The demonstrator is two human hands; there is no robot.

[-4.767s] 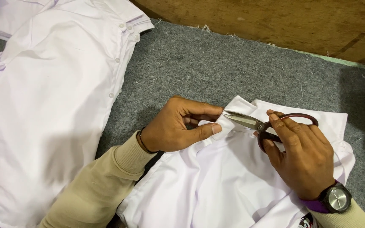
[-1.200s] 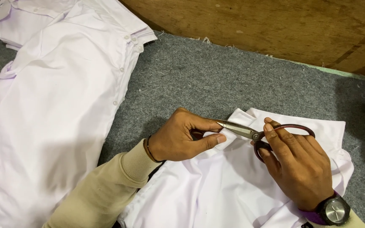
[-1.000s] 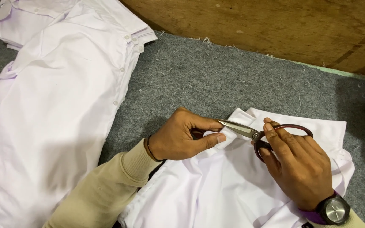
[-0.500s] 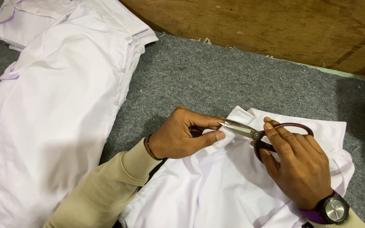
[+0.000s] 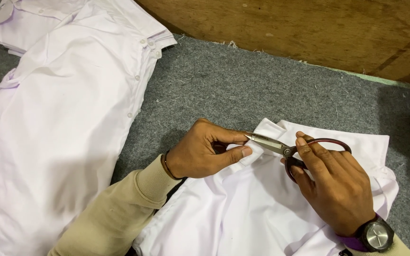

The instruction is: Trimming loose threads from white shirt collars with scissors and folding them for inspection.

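On the grey felt worktop (image 5: pixel 271 90), a white shirt (image 5: pixel 262 213) lies bunched under both hands. The left hand (image 5: pixel 205 151) pinches a small fold of the shirt's edge between thumb and fingers (image 5: pixel 240 152), holding it taut. The right hand (image 5: pixel 333 185) has its fingers threaded through the dark red loops of a pair of scissors (image 5: pixel 285 149), gripping them firmly. Compared with a second ago, little has moved: the hands sit in the same place and the blades look nearly closed at the pinched cloth, which suggests fine trimming at one spot rather than a long cut. The scissors' long axis runs roughly left-right, tips pointing left toward the left thumb, slightly upward in view. A stack of white shirts (image 5: pixel 58 118) lies well apart at left, below a wooden board (image 5: pixel 309 28).
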